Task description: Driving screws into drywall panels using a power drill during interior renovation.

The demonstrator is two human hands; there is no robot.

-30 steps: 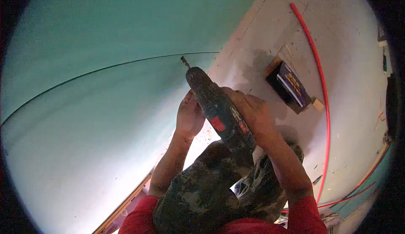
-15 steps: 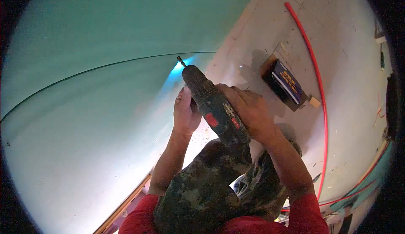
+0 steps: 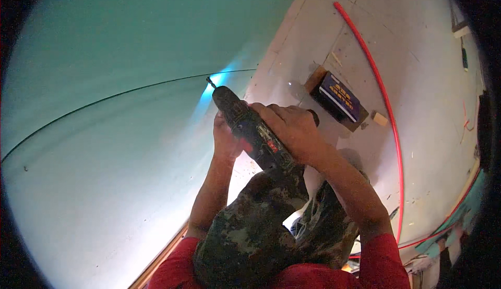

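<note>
A dark cordless drill with a red label points up and left, its bit tip touching the green wall board at a thin seam line. Its work light throws a blue-white glow on the board. My right hand is wrapped around the drill's handle. My left hand is pressed against the drill body from the left side, partly hidden behind it. Both forearms come up from red sleeves over camouflage trousers.
A pale dusty floor lies to the right. On it sit an open box with a dark blue pack inside, a small wood block and a long red pipe running down the floor. A wooden strip borders the wall's foot.
The drill has moved left and up toward the seam, and its work light has come on, lighting the board. Both hands stay on it.
</note>
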